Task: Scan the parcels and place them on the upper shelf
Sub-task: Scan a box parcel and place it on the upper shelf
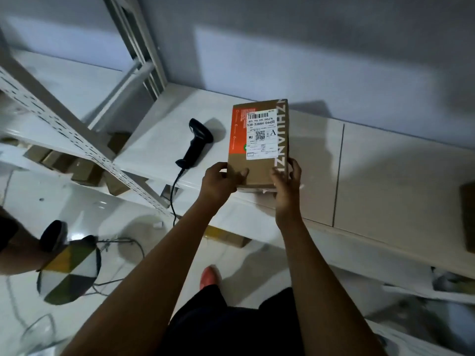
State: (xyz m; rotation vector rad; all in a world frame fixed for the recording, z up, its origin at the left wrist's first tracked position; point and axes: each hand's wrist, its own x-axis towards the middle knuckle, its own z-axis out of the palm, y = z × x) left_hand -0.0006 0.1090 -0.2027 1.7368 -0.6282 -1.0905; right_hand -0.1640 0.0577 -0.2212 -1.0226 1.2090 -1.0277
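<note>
Two hands share the grip on one cardboard parcel (259, 173): our left hand (221, 179) curls round its near left corner, thumb on top, and our right hand (288, 181) clasps the near right corner. The parcel sits at the front edge of a white shelf (385, 176), its long axis running straight away from us, so nearly all of it lies ahead of the grip, with the label (261, 136) face up and its barcode at the far end. A black corded scanner (196, 143) lies on the same shelf just left of the parcel, nearer our left hand, handle toward us; we judge that a scan would mean freeing that hand. Whether the parcel rests on the shelf or is lifted slightly we cannot tell, and the fingers beneath it are hidden. Nor is it clear that this is the upper shelf. Brown boxes (77, 163) on a lower level at left are blurred, and a dark object (469, 217) at the right edge is cut off.
</note>
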